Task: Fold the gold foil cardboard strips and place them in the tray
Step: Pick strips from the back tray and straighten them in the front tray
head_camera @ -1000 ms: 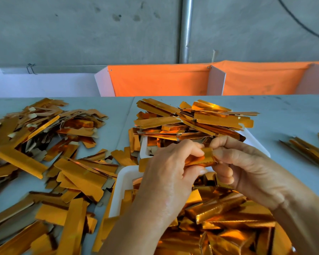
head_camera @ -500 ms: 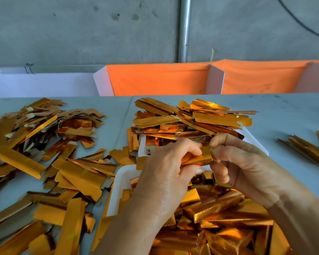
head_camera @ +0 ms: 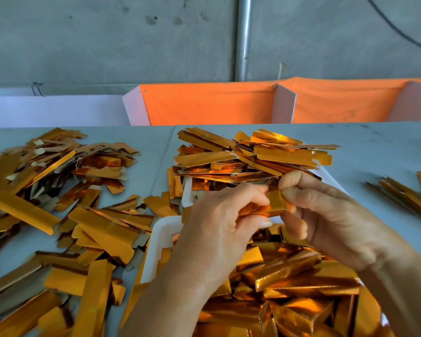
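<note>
both hands, left hand (head_camera: 219, 229) and right hand (head_camera: 326, 215), pinch one gold strip (head_camera: 274, 203) above the near white tray (head_camera: 163, 239), apparently mid-fold; next it likely needs dropping onto the folded pile.

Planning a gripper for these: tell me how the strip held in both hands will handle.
The strip likely feels light and thin, pinched by left hand and right hand. It probably creases rather than flops. Glossy foil may be slippery.
</note>
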`<state>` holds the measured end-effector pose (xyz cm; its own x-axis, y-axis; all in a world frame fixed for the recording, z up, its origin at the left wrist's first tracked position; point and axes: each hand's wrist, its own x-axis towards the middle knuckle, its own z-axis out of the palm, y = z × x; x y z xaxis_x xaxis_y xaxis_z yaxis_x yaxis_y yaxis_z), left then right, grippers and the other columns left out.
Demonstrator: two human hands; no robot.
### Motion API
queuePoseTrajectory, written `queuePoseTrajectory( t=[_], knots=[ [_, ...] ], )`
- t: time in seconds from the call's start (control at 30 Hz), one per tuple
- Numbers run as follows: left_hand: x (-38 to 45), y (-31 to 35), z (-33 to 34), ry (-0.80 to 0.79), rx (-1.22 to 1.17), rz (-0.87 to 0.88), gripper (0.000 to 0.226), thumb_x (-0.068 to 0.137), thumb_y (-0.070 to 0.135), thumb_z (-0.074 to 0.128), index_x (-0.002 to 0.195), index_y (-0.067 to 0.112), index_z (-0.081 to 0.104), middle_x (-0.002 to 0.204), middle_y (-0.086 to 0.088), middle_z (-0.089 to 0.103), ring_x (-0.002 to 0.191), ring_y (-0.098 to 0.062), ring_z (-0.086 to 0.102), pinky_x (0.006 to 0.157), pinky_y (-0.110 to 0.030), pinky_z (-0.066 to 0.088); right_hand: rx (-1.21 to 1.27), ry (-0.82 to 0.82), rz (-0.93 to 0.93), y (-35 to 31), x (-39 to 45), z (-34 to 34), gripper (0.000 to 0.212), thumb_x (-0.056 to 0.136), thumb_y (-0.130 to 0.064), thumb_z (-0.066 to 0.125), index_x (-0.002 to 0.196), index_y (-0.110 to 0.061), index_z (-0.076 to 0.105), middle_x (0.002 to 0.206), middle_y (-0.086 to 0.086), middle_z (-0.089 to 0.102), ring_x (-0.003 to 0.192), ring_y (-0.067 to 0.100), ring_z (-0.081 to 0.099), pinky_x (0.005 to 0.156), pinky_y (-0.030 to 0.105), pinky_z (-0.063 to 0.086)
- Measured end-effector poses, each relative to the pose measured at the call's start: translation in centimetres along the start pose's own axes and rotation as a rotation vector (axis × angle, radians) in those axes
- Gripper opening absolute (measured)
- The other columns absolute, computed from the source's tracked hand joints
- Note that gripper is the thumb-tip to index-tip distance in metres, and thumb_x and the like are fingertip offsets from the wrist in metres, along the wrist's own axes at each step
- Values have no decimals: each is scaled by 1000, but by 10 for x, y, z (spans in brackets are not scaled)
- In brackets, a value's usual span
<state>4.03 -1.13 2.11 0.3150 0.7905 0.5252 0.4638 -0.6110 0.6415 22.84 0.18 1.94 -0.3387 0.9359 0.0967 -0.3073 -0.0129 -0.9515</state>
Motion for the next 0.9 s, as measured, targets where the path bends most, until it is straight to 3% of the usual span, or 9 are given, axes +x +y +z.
queuePoseTrajectory(
  t=[0.27,0.43,0.6,0.67,0.77,0.87,0.9],
  knots=[
    [-1,-3,-1,-36,-164,-23,20,81,21,72,97,30,66,106,19,66,100,8,59,79,-12,50,112,-17,31,4,2,1,3,75,-17,65,72,-15,65,57,-2,42,38,7,41,38,19,37],
    [-1,-3,-1,-31,-198,-50,18,79,24,72,95,31,65,104,23,66,97,9,60,78,-8,48,110,-58,10,9,3,0,28,68,-28,85,79,-13,66,59,1,47,43,11,47,43,21,43],
    [0,-1,0,-26,-197,-57,21,80,24,72,94,35,61,109,23,65,104,5,58,85,-14,48,131,-99,115,6,2,-1,35,65,-36,86,88,-13,71,66,4,61,55,13,61,49,22,52],
    [1,3,1,6,-118,-19,22,81,27,71,96,37,58,114,26,61,115,2,52,94,-25,46,109,-148,198,3,0,0,43,69,-47,80,95,-15,73,76,8,68,66,15,68,56,23,56],
    [2,5,4,-7,-18,25,18,83,27,68,95,35,57,125,35,48,130,9,31,112,-43,28,137,-189,251,0,-2,-3,49,73,-51,74,105,-14,71,74,9,68,65,14,68,55,22,55],
    [1,7,5,-84,13,77,23,87,17,61,95,36,52,136,35,36,133,20,5,118,-33,3,174,-202,260,-3,-2,-3,48,75,-36,78,112,-8,65,81,10,66,69,15,67,57,22,56],
    [1,8,5,-102,-12,122,23,86,12,58,97,32,53,136,32,39,134,19,5,117,-27,1,179,-183,253,-4,-2,-4,49,72,-32,82,110,-6,63,84,12,65,72,17,68,59,23,57]
  ],
)
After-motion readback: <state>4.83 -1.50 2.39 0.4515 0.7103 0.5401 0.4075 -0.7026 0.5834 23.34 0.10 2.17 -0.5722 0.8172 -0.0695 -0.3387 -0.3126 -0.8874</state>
